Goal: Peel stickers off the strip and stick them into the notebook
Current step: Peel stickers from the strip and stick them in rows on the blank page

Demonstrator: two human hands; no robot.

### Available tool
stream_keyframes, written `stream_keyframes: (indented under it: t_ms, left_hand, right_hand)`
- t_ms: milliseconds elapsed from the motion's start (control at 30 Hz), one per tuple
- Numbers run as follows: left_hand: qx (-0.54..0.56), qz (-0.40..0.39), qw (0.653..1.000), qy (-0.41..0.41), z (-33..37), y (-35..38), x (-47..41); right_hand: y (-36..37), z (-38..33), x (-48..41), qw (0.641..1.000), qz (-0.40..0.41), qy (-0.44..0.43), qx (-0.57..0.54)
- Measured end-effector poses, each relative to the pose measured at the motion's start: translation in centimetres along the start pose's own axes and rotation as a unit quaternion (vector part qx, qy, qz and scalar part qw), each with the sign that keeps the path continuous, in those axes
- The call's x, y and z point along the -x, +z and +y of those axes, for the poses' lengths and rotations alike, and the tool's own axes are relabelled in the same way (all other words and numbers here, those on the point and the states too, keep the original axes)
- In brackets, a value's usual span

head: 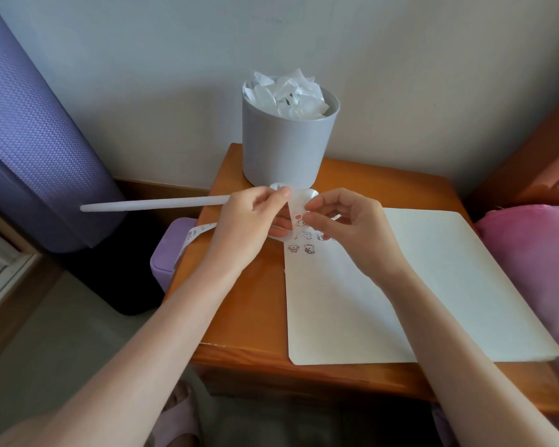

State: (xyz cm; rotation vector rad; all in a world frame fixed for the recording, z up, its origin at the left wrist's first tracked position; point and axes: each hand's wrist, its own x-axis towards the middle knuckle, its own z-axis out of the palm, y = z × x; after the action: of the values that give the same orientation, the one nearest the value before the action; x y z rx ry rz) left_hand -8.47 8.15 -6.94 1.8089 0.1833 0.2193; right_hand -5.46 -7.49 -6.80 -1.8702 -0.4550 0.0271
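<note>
Left hand (255, 214) and right hand (347, 221) pinch, nearly touching.

The surface (255, 301) is showing smooth orange wood under a softly gleaming varnish. The notebook (433, 285) is lying matt and paper-white. The strip (299, 204) is shining like slick, translucent backing paper. The bin (284, 150) is looking like matt grey plastic, holding glossy crumpled scraps (284, 91). The purple mat (36, 140) is showing dimpled foam.

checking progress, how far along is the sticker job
Done: a few small cartoon stickers on the open white notebook's left page. In hand: left hand and right hand pinch the white paper sticker strip, peeling one. Left: more strip trails leftward; pages mostly bare.
</note>
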Motion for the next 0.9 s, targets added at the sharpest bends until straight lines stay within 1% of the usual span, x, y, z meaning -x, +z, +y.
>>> stream_keyframes:
  t_ms: [200,500,900]
  left_hand:
    - [-0.003,-0.038,0.999,0.010,0.03,0.04,0.35]
    - [-0.015,-0.031,0.999,0.014,0.12,0.02,0.38]
    - [-0.019,-0.020,1.000,0.003,0.12,0.13,0.39]
  right_hand:
    - [-0.03,0.14,-0.09,1.000,0.011,-0.006,0.015]
    - [-0.03,0.42,0.03,0.998,0.010,-0.030,0.051]
    - [-0.03,0.40,0.12,0.998,0.008,-0.037,0.058]
